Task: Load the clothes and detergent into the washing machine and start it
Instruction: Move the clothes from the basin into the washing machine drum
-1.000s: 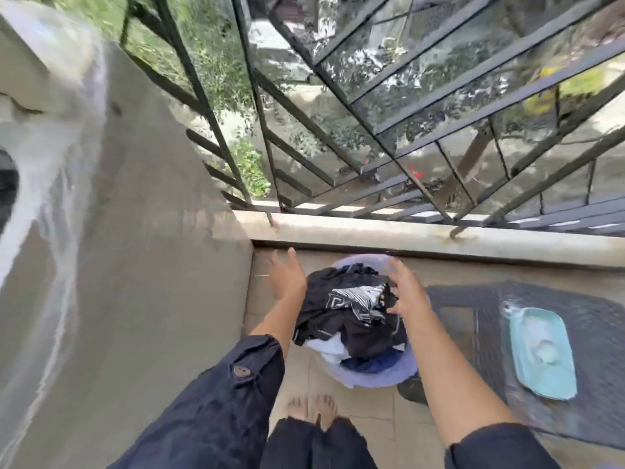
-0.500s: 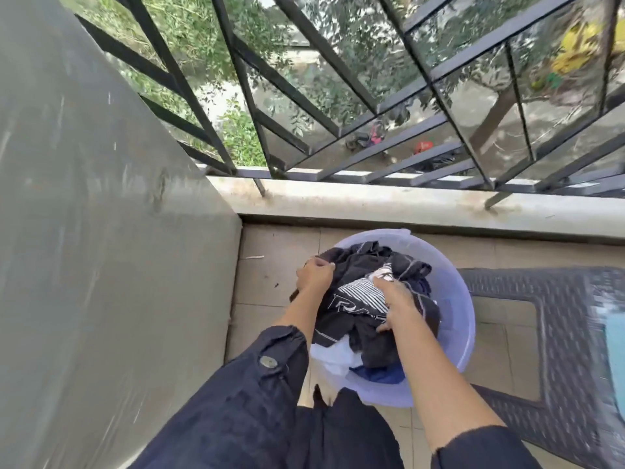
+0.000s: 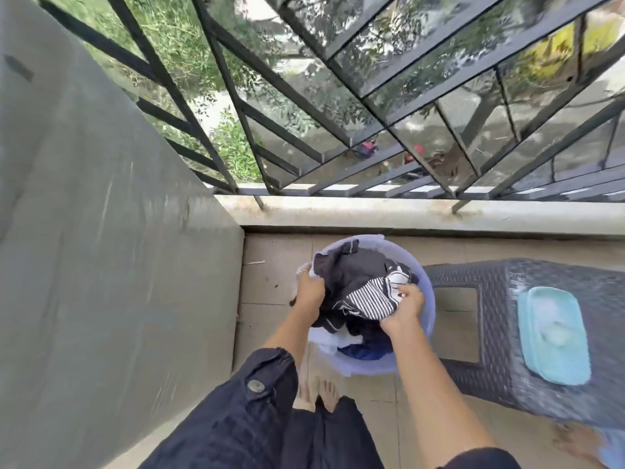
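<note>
Clothes: heap of dark fabric clothes with a black-and-white striped piece (image 3: 363, 292), piled in the round pale lilac plastic basin (image 3: 426, 299) on the tiled balcony floor (image 3: 270, 282).
Left hand: left hand (image 3: 309, 292) clenched on the heap's left edge.
Right hand: right hand (image 3: 406, 308) clamped on the striped piece.
Right of basin: dark woven rattan stool (image 3: 490, 316) bearing a light blue rectangular plastic container (image 3: 553, 335).
Beyond: black metal railing (image 3: 304, 106).
</note>
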A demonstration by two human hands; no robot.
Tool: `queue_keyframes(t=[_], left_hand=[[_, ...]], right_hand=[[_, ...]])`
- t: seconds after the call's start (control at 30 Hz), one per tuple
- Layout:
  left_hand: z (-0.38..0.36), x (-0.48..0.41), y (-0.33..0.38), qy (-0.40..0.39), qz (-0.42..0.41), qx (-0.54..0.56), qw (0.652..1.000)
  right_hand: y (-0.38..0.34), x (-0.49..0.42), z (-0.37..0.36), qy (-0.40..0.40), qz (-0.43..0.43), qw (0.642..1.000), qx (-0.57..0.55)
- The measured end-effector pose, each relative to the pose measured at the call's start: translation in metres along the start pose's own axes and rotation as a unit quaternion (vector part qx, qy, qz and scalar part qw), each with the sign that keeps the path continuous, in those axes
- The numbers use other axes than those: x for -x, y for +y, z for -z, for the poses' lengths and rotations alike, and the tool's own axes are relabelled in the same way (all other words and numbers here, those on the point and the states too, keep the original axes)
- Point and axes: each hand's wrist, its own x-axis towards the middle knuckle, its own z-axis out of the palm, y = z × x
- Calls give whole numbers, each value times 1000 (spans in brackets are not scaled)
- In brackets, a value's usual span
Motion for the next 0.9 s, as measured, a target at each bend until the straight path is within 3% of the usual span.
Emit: queue_keyframes(t=[0.1,0.2,0.37,0.47,0.67,0.8,0.9], left_hand=[[5,23,17,-14,34,104,994],[10,41,32,-5,48,143,989],[25,95,69,-71,74,202,974],[40,138,94,-106,38,186,976],[65,192,131,4,-79,163,983],[94,223,157,-8,-131,231,964],[115,244,168,-88,-137,357,920]], right_hand=[[-13,32,-2,-23,9,1000,2],[-29,65,-8,-39,12,999,10],[-58,132,-26,-88,40,994,-41],[-69,170,-37,-122,49,991,-35],[-88,239,-63,-212,87,973,-12],[-100,288,-84,-277,105,955,19],[-103,322,-101,-344,103,932,48]])
